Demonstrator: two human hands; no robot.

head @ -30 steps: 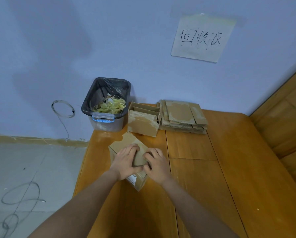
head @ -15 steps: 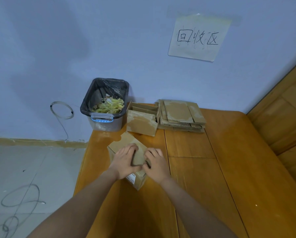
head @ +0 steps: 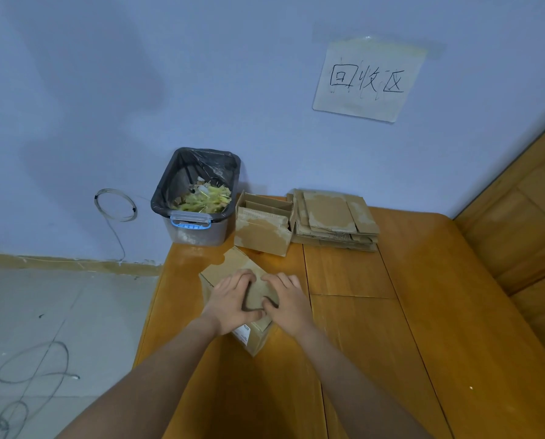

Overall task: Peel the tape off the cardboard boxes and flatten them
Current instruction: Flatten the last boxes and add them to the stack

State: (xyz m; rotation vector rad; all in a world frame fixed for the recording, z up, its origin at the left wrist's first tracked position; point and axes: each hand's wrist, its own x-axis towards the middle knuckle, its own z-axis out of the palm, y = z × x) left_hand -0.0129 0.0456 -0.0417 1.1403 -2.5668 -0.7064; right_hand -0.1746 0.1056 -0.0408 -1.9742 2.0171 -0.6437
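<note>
A wooden table [head: 391, 327] is sitting against a blue wall. Both hands are staying flat on the cardboard box [head: 230, 264] near its left edge, left hand [head: 233, 302] and right hand [head: 288, 304] pressing with spread fingers, barely shifted from a moment ago, so flattening is hardly advancing. Behind are standing an open box [head: 261, 229], a flattened stack [head: 334, 220] and a bin [head: 198, 201], none blocking.

box top [head: 233, 267] under hands, label [head: 243, 333] unreadable
</note>
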